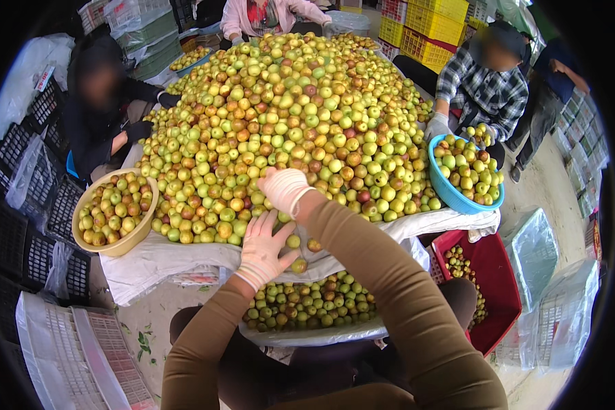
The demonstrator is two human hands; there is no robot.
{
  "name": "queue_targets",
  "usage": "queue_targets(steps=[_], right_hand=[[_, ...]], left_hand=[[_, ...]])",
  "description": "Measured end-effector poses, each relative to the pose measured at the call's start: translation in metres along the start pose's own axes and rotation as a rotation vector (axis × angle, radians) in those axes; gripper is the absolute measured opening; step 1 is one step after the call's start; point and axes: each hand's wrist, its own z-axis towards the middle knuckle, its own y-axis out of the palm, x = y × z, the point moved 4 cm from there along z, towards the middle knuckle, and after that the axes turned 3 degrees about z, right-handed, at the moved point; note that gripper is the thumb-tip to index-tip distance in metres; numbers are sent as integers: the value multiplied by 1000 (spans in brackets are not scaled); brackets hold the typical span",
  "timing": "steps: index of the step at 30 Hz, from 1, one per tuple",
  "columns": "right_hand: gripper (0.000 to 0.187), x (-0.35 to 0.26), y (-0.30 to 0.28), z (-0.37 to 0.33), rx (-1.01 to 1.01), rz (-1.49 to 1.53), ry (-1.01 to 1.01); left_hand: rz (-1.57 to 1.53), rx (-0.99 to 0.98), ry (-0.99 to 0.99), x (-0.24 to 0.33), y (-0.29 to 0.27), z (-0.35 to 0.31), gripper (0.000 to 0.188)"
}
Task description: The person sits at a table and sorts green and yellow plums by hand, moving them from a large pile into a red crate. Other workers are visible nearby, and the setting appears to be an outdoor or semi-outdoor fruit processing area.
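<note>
A big heap of small round jujubes (280,123), green to reddish brown, covers the table before me. My left hand (262,247), in a thin pale glove, is at the heap's near edge, its fingers spread. Beside its thumb are a few loose jujubes (298,265), over the pale cloth edge. Farther up, my right hand (285,189), gloved too, rests against the heap with its fingers curled in; whatever they hold is hidden. Below the table edge, in front of my lap, a plastic-lined container (321,336) holds many more jujubes.
A tan basin (154,205) stands at the left and a blue basket (458,204) at the right, both full of jujubes. A red crate (506,301) is at my lower right. Other people sit around the heap. Black crates (48,263) line the left side.
</note>
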Motion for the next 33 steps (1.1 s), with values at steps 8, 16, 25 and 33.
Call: queue_targets(steps=[8, 16, 25, 33], right_hand=[[33, -4, 20, 24, -152, -192, -66], [32, 72, -33, -137, 474, 8, 5], [52, 188, -25, -406, -212, -125, 870], [34, 103, 20, -163, 320, 377, 204]], left_hand=[[-22, 178, -121, -22, -1, -17, 55], [-45, 99, -129, -10, -8, -13, 76], [121, -178, -129, 13, -5, 5, 90], [41, 110, -108, -28, 1, 19, 60]])
